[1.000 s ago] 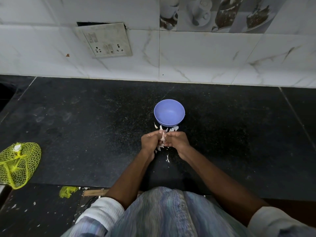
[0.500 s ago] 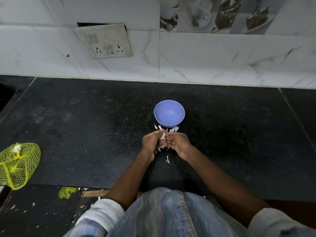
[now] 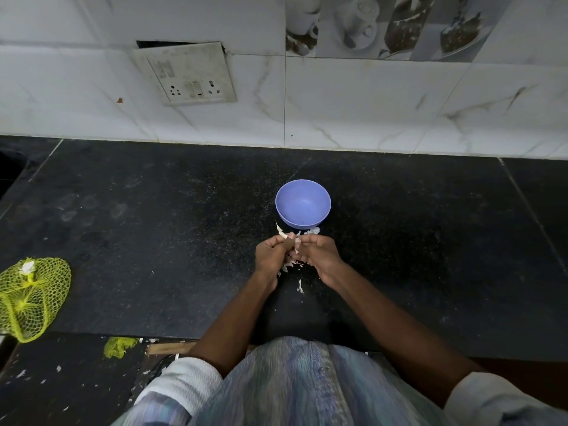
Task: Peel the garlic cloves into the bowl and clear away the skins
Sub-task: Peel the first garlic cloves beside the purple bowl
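Here both hands, left hand (image 3: 272, 252) and right hand (image 3: 318, 252), pinch one garlic clove (image 3: 292, 240) at six o'clock of the bowl (image 3: 302, 204). Probably light, firm, slippery; its papery skin should tear from the tip.

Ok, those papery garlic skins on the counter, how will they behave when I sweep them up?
The garlic skins look thin and curled, so probably very light and floppy. They will likely scatter or cling rather than slide neatly across the speckled counter.

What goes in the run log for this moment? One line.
step: peeling | left hand and right hand: both gripping garlic clove | bowl: empty | skins: on counter
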